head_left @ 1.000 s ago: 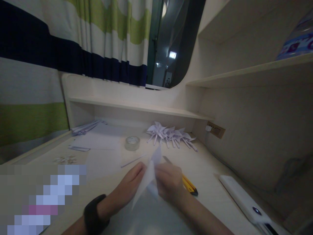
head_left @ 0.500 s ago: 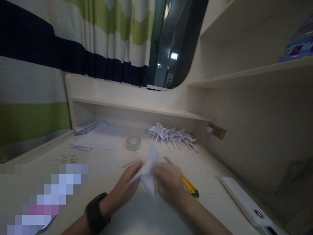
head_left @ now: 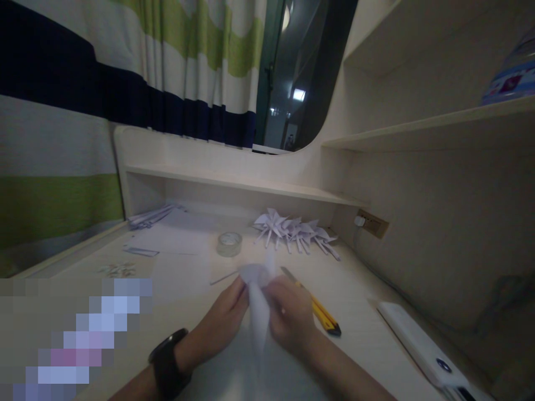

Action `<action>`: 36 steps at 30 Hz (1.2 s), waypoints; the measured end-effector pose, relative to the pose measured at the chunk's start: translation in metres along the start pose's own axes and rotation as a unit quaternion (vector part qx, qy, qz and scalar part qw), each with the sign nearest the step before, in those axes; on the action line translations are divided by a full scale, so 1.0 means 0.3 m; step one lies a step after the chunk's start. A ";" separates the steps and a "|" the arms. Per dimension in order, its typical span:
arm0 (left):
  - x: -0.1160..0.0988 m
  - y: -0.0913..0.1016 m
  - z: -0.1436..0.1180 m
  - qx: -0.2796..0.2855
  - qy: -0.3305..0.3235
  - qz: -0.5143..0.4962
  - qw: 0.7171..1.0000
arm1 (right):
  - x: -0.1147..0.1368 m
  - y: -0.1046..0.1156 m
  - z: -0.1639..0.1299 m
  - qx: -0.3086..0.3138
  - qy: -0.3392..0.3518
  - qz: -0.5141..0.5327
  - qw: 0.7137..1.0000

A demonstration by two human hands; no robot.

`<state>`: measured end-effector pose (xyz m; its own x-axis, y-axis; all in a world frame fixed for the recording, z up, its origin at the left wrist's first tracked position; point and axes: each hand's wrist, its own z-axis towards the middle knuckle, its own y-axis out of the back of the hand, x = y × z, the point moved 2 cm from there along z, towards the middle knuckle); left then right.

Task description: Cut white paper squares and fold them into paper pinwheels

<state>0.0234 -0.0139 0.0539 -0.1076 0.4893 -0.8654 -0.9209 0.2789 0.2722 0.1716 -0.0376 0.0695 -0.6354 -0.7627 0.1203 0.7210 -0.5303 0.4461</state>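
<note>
Half second later: turned folded white paper (head_left: 259, 313), six o'clock, pinched in closed fingers of left hand (head_left: 222, 318), right hand (head_left: 294, 316); likely mid-handling.

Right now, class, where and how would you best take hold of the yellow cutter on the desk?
Probably by the yellow handle, near its black end, coming from the person's right. The cutter lies slanted on the desk, its grey blade pointing away toward the paper pinwheels, while the right hand, busy with white paper, crowds its left side.
</note>
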 end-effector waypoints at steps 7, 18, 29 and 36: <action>0.020 0.008 0.019 -0.016 0.009 0.053 0.998 | 0.002 0.012 0.005 -0.012 0.064 -0.051 0.997; 0.017 0.004 0.017 -0.041 0.026 0.064 0.997 | -0.002 0.010 0.005 -0.009 0.071 -0.058 0.996; -0.005 0.003 0.000 -0.025 -0.012 0.124 0.992 | 0.013 0.005 0.005 -0.004 -0.007 0.042 0.999; -0.060 0.026 0.031 -0.035 -0.025 0.105 0.994 | -0.033 0.006 0.036 -0.024 -0.193 0.167 0.967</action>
<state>0.0216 -0.0128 0.0756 -0.2831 0.5718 -0.7700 -0.9038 0.1095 0.4137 0.1764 -0.0270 0.0787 -0.4147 -0.7046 0.5758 0.9096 -0.3023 0.2851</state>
